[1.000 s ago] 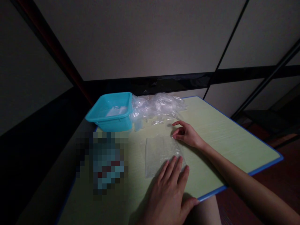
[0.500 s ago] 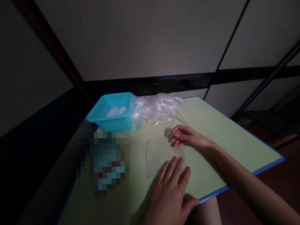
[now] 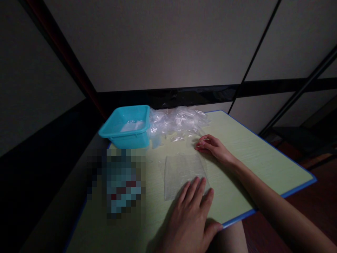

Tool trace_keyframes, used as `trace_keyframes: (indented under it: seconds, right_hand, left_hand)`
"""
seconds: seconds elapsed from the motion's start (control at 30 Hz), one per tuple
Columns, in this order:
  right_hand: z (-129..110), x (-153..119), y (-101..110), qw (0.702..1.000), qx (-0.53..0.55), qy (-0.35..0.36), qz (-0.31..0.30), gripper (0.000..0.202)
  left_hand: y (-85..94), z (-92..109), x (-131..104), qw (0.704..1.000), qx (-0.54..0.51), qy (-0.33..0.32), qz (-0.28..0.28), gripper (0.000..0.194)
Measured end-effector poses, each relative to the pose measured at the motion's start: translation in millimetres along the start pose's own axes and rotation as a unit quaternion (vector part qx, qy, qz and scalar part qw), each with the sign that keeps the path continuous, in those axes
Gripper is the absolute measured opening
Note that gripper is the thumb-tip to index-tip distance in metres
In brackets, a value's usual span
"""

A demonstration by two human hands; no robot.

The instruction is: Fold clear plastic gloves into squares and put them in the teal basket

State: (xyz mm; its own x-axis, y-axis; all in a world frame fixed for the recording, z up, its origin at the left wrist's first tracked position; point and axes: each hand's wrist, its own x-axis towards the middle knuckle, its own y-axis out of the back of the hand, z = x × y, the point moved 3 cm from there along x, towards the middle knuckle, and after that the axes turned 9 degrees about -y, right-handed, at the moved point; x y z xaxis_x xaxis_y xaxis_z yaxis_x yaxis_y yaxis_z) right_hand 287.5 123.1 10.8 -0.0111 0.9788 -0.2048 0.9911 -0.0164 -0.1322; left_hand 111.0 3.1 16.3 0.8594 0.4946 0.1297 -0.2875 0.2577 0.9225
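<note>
A clear plastic bag lies flattened on the pale yellow-green tabletop. My left hand rests palm down over the bag's near right corner, its fingers stretched out and its thumb by the table edge. Just beyond the bag's far right corner is my right hand, with thumb and fingers drawn together in a pinch. A thin pale line shows at those fingertips, too fine to name. Behind it, a heap of crumpled clear plastic bags spreads along the back of the table.
A turquoise plastic basin with whitish plastic inside stands at the back left. A blurred-out package lies on the left side. The table has a blue edge and stands against cabinet panels.
My right hand has moved slightly away from me, and its curled fingers have come together into a pinch. My left hand and the flat bag stay in place.
</note>
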Motion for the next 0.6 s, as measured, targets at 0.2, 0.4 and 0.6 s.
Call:
trace_keyframes:
  seconds: [0.2, 0.4, 0.6]
  right_hand:
    - [-6, -13, -8, 0.994, 0.002, -0.019, -0.105, 0.025]
    - [-2, -19, -27, 0.968, -0.037, -0.052, -0.244, 0.028]
    - [-15, -28, -56, 0.941, -0.211, 0.102, -0.244, 0.024]
  left_hand:
    - [-1.1, 0, -2, 1.000, 0.000, 0.001, 0.011, 0.056]
    - [2.0, 2, -3, 1.000, 0.003, -0.005, 0.018, 0.061]
    - [4.6, -2, -15, 0.998, 0.029, 0.036, 0.030, 0.070]
